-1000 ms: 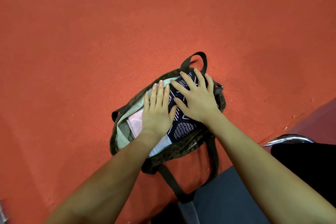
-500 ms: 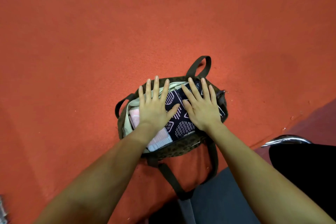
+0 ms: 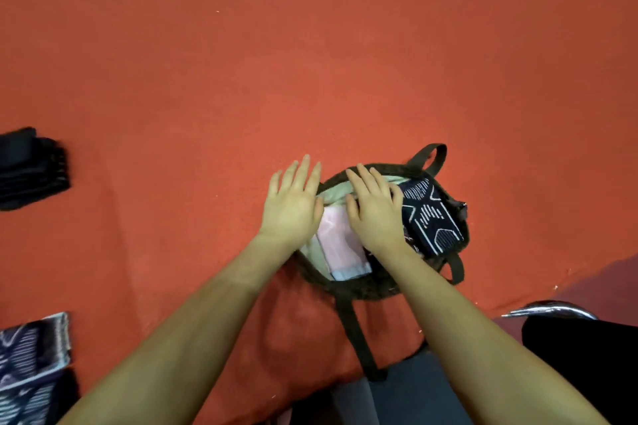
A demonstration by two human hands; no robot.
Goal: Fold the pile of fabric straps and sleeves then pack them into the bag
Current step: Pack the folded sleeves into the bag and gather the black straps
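Both flat hands [image 3: 293,203] seemingly press the bag [image 3: 362,290].

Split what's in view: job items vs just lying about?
Job: bag; pink folded piece and dark patterned piece inside it; black folded stack and patterned stack waiting at left; left hand; right hand.
Lying about: chrome chair rail.

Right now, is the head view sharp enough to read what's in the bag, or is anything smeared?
Head view: the dark patterned folded fabric in the olive bag is crisp; both hands slightly soft; the folded stacks at the left edge smear with blur; wide-angle bending at the borders.
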